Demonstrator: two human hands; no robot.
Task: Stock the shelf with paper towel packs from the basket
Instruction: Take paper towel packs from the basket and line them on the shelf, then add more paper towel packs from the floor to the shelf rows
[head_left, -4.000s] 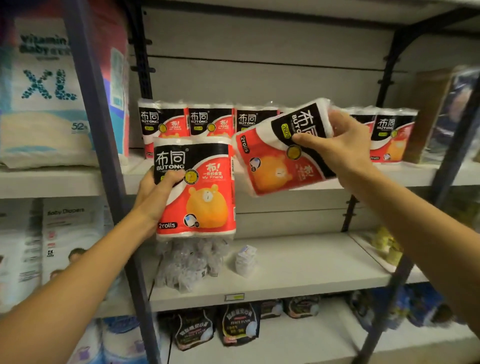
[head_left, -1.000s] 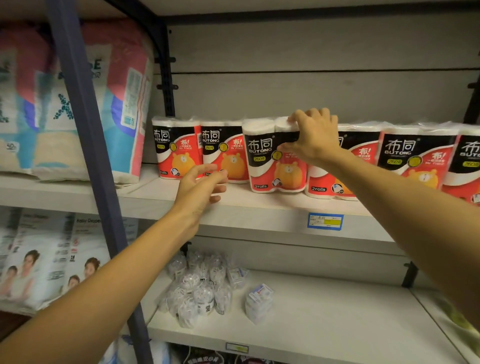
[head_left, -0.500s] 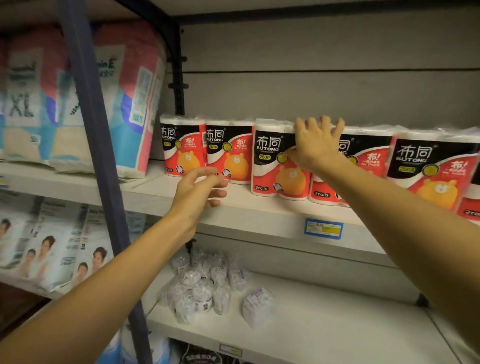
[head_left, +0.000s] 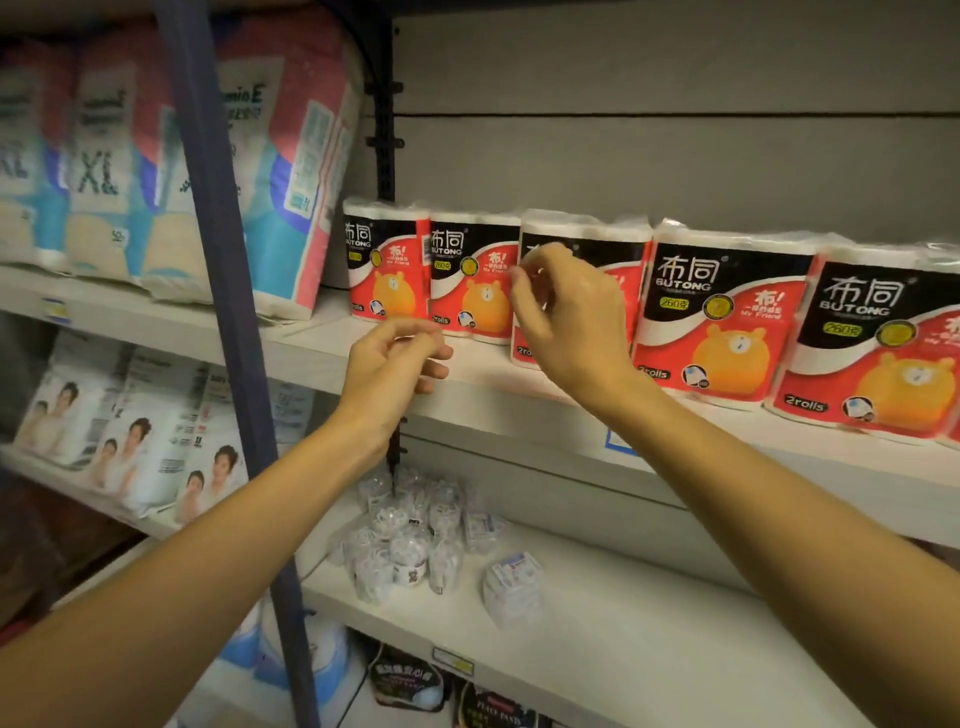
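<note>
Several red, black and white paper towel packs (head_left: 722, 317) stand upright in a row on the white shelf (head_left: 498, 395). My right hand (head_left: 566, 312) hovers in front of the third pack from the left (head_left: 587, 234), fingers loosely curled, holding nothing. My left hand (head_left: 395, 364) is lower, just before the shelf's front edge, below the two leftmost packs (head_left: 384, 260), and it too holds nothing. No basket is in view.
A dark blue upright post (head_left: 223, 312) stands left of my arms. Large diaper packs (head_left: 270, 171) fill the shelf to the left. On the lower shelf (head_left: 649, 623) lie small clear-wrapped items (head_left: 410, 535). Dark pouches (head_left: 410, 680) sit on the shelf below that.
My right hand has come off the top of the third pack and pulled back toward me. My left hand stays near the shelf edge, fingers more curled. The view shifted slightly right.
</note>
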